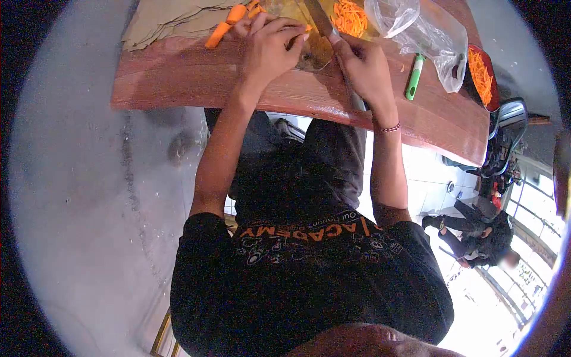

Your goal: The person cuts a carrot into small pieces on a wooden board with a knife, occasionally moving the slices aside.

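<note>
My right hand [364, 66] is closed around the handle of a knife [319, 18], its blade pointing away over a cutting board [310, 59]. My left hand [270, 47] is curled beside the blade, with a bit of orange carrot [308, 28] showing at its fingertips. Most of that piece is hidden by the fingers. Just beyond the left hand lie thick carrot pieces [219, 34]. A heap of thin carrot strips [350, 18] sits on the far side of the knife, to the right.
A clear plastic bag [431, 37] and a green-and-white handled tool [414, 77] lie right of my hands. A red-rimmed dish [492, 98] holds more carrot strips at the wooden table's [178, 74] right edge. Brown paper [163, 24] lies left. A person [485, 235] sits farther off.
</note>
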Tool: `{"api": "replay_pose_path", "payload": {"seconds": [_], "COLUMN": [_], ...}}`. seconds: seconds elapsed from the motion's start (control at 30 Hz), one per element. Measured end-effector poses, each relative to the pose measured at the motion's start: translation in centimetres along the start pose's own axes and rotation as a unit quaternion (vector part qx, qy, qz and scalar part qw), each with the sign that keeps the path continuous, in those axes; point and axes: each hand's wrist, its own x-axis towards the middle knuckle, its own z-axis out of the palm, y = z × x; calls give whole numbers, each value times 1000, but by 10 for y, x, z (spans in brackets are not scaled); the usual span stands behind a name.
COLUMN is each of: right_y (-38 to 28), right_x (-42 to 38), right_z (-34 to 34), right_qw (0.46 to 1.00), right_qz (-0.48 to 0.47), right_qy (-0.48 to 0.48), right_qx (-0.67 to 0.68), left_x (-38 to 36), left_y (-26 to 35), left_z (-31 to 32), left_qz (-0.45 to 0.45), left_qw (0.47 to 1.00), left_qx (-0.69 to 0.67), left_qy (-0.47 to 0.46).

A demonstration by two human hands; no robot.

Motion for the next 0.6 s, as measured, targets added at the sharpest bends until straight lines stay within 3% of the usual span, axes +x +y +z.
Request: {"api": "replay_pose_path", "payload": {"seconds": [0.1,0.3,0.37,0.5,0.57,0.6], "right_y": [7,-2,4,3,2,-2], "right_x": [-5,-6,2,26,34,31], "right_z": [1,2,7,14,12,11], "right_qw": [999,998,995,995,996,996], "right_qz": [-33,39,-50,-49,53,53], "right_qy": [15,-15,25,34,-29,-31], "right_qx": [-34,-43,-81,-80,-61,-61], "left_x": [0,1,2,0,-1,0], "left_y": [1,0,0,-2,3,2], "left_z": [4,5,4,7,2,0], "left_qz": [23,50,60,65,63,61], "left_qw": [1000,998,998,997,998,998], "left_qx": [-1,6,-1,-8,21,22], "left_qy": [0,24,19,30,22,22]}}
